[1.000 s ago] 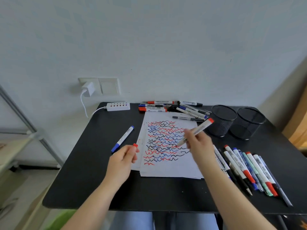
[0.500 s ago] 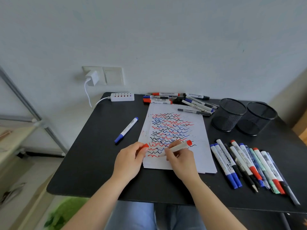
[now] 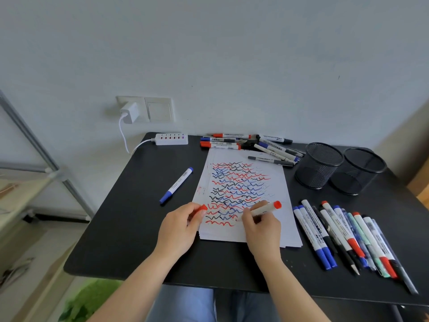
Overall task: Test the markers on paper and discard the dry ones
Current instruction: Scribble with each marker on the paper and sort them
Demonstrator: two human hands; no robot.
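The marker lies slanted across the lower part of the paper, its red end up and to the right, its tip down-left and hidden by the right hand, whose fingers curl round it. The left hand pinches the red cap at the sheet's left edge. Two black mesh cups stand touching at the back right; I can see nothing inside them

Both forearms reaching forward, bare. Left hand curled, pinching small red plastic cap at fingertips. Right hand gripping white red-ended marker, angled low, knuckles up.
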